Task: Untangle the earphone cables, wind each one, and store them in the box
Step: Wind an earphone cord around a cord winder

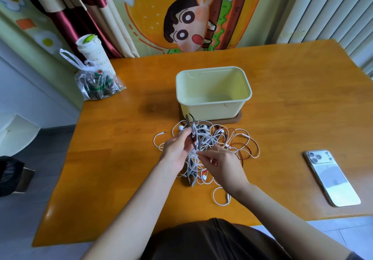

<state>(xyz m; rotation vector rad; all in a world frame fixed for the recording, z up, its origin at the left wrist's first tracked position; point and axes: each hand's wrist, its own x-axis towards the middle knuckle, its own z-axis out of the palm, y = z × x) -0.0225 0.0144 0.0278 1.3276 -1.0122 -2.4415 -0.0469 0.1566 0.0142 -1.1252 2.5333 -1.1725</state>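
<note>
Arms reach to the tangle [222, 138] on the bench [282, 108], just near of the box [212, 109]. The left hand [177, 148] pinches a grey cable [196, 142] whose length runs near-to-far; the right hand [222, 164], just right, pinches a white strand [198, 155].

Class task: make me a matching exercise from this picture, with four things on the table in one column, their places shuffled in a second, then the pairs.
1 box
2 phone
3 plastic bag
4 earphone cables

A far left corner of the table
B pinched by left hand and right hand
C on the brown tray
D lying flat at the right

Pairs: 1-C, 2-D, 3-A, 4-B
</note>
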